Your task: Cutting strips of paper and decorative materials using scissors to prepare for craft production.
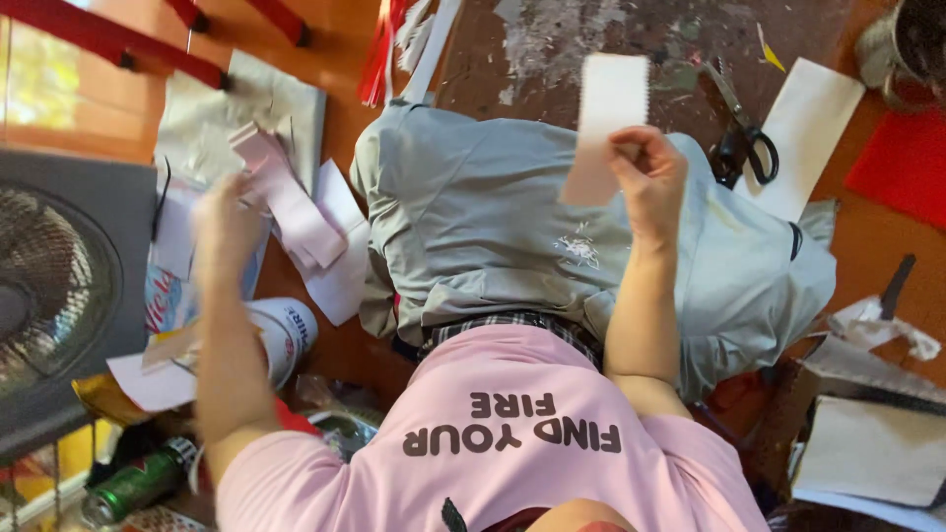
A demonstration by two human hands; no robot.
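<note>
Strips in both hands over a grey garment

Sorting looks like the step in hand. The right hand (647,175) is raised and closed in a pinch on the lower end of a white strip (610,116) with a zigzag-cut top edge, held upright above the grey garment (493,222) spread across the lap. The left hand (223,225) is out to the side and blurred by motion; it seems closed around a bundle of pale pink strips (288,197) that fan away from it, though the exact grip cannot be made out.

By my judgement, bringing the white strip to the bundle or the garment would call for a steady pinch and a free left thumb, since both hands are full. The black-handled scissors (746,143) lie well apart from either hand, beyond the garment beside a white paper sheet (810,123).

The surface is an orange-brown floor (345,59), worn and paint-flecked towards the top. A grey fan (54,286) stands at the left, with loose papers, a white cylindrical container (286,335) and a green can (138,483) near it. A red mat (902,163) and a cardboard box (867,443) sit at the right.
</note>
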